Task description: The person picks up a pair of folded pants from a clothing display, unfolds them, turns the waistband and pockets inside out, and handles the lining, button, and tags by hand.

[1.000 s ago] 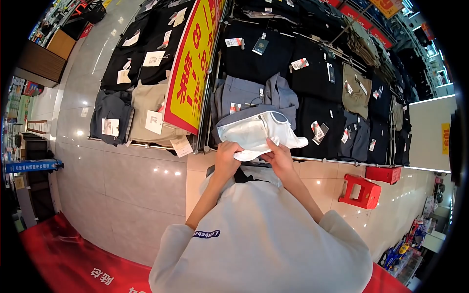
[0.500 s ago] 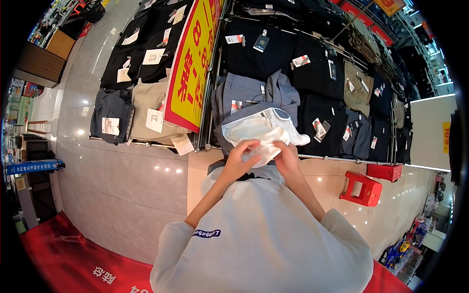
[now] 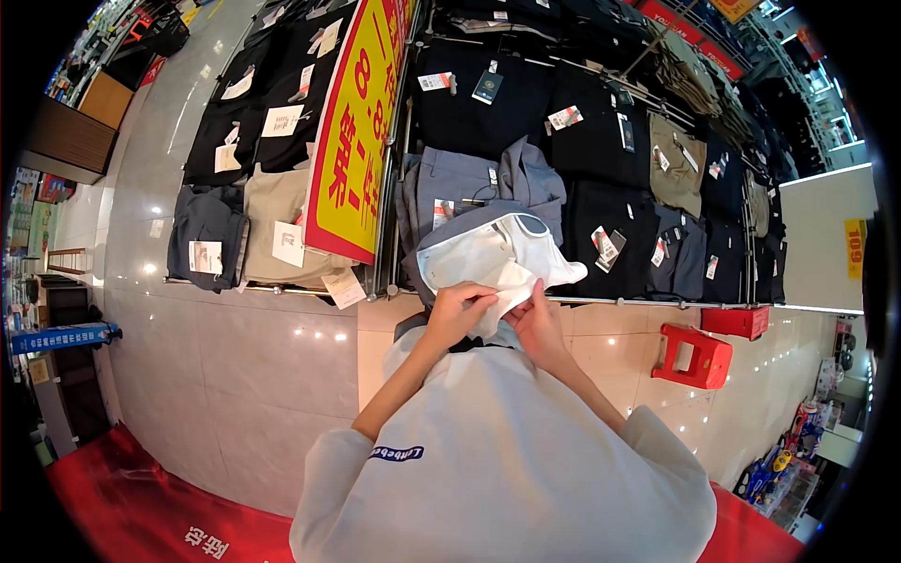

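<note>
Blue-grey trousers (image 3: 441, 183) lie at the front edge of the display, with their waist end turned toward me. White lining (image 3: 479, 249) shows inside the opened waist. My left hand (image 3: 460, 314) pinches a fold of this white lining between thumb and fingers. At the fold's other side, my right hand (image 3: 537, 328) is closed on the same lining, its thumb pointing up. The cloth is drawn out between both hands, close in front of my grey top (image 3: 507, 441). A red-and-white tag (image 3: 443, 212) lies on the trousers beyond the lining.
Folded dark trousers (image 3: 483, 103) with tags fill the racks ahead. A yellow-and-red sign (image 3: 352, 141) stands between two racks. Folded beige trousers (image 3: 277, 211) lie left of it. A red stool (image 3: 693, 357) stands on the floor at right. Red cloth (image 3: 141, 497) spreads at lower left.
The bunched white lining is spread flatter between my hands. My right hand has turned and shifted slightly down and left, and my left fingers have closed together on the cloth.
</note>
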`<state>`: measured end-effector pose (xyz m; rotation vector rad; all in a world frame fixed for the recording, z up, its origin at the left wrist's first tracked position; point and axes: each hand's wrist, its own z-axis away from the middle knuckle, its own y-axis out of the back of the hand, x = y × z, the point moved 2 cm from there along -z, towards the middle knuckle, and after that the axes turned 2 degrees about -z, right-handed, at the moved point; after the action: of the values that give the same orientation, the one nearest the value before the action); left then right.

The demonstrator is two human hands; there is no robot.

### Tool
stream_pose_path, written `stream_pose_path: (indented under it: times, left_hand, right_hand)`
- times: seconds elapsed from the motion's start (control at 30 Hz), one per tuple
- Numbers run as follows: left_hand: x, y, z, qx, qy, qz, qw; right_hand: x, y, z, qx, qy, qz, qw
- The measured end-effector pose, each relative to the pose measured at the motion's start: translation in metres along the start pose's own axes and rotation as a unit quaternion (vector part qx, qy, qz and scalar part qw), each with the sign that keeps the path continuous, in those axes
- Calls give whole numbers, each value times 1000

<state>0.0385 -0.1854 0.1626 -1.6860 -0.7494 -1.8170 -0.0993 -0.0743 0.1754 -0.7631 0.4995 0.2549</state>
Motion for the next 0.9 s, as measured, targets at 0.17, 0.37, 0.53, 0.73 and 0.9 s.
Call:
stream_pose_path:
  times: [0.17,0.37,0.53,0.73,0.9]
  left_hand:
    - [5,-1,1,-5,34,-11,999]
    - [5,-2,3,-22,42,22,999]
    - [8,-2,5,20,41,30,999]
    - [15,3,6,105,6,25,994]
    - [31,3,12,154,-62,-35,985]
  right_hand:
    - [7,-2,6,-27,-19,98,995]
    - [12,9,-3,-17,23,205,978]
    - [11,11,-2,4,22,262,965]
    - [15,21,-2,34,-19,288,957]
    - [14,20,-6,36,-36,295,954]
